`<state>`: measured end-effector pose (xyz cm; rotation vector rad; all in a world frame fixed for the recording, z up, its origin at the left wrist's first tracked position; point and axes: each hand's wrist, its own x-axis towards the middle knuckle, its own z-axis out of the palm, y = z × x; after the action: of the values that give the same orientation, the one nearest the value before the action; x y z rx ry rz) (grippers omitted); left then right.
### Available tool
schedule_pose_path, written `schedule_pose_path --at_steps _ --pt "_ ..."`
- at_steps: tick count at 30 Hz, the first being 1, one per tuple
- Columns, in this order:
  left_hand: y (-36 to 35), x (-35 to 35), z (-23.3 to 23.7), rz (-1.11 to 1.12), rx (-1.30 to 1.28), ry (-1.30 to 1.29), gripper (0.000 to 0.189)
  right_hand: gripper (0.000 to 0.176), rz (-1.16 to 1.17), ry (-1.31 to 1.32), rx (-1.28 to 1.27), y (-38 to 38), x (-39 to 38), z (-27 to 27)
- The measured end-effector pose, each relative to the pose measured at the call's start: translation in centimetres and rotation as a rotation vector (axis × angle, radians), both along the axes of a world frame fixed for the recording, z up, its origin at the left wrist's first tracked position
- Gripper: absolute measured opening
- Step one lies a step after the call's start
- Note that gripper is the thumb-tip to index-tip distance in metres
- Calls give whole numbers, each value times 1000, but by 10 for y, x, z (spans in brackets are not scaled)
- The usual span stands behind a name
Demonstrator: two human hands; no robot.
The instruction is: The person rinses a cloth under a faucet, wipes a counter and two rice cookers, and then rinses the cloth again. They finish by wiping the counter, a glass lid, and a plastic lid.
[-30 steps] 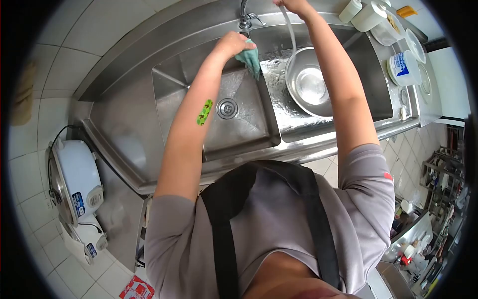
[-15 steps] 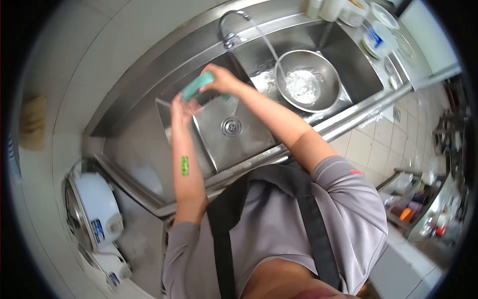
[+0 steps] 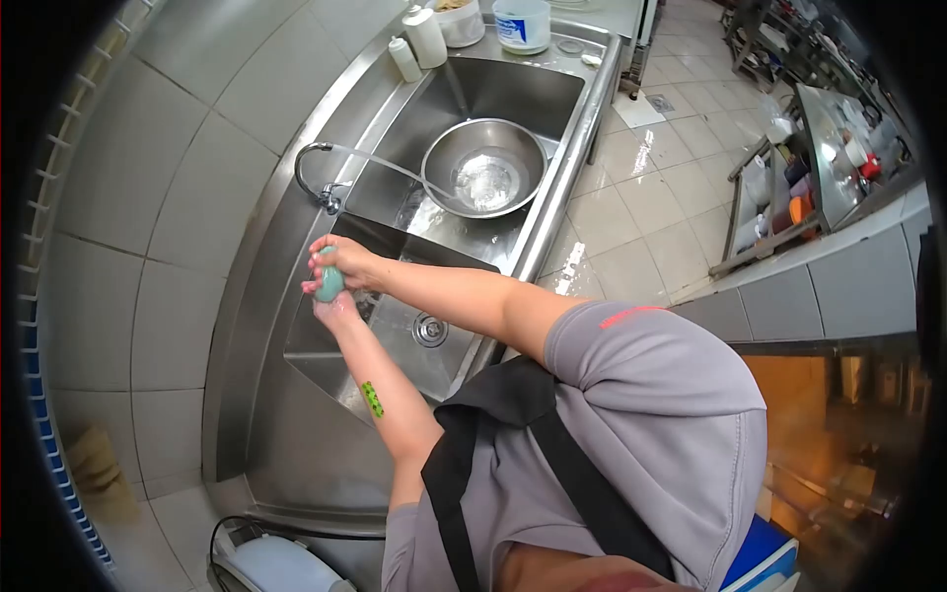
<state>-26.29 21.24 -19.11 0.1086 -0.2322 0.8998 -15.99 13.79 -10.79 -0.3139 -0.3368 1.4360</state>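
Note:
A bunched teal cloth [image 3: 330,284] is squeezed between my two hands above the left basin [image 3: 395,345] of the steel sink. My right hand [image 3: 345,259] wraps it from the upper side with curled fingers. My left hand [image 3: 333,304] closes on it from below, its fingers partly hidden by the cloth. In the other basin a round steel bowl [image 3: 533,183] holds clear water. A stream from the curved faucet [image 3: 314,148] runs into this bowl.
White bottles [image 3: 425,37] and a white tub with a blue label [image 3: 521,28] stand on the sink's far end. A white appliance [image 3: 281,567] sits at the lower left. Beyond the sink's front edge, the tiled floor [image 3: 641,197] looks wet, with a loaded metal rack [image 3: 789,187] farther right.
My view has turned, so the sink appears rotated. The cloth was stretched longer between my hands; now it is bunched and my hands are closer together. Water keeps running.

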Motion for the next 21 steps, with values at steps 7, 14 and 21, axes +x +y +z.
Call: schedule_pose_path --at_steps 7,14,21 --pt "-58 5 96 434 245 711 51 8 273 153 -306 46 13 -26" --pt "-97 -10 155 491 1464 1094 37 27 590 -1111 -170 22 -7 52" --pt "-138 2 132 600 2386 1476 37 41 514 -1892 298 0 -39 48"
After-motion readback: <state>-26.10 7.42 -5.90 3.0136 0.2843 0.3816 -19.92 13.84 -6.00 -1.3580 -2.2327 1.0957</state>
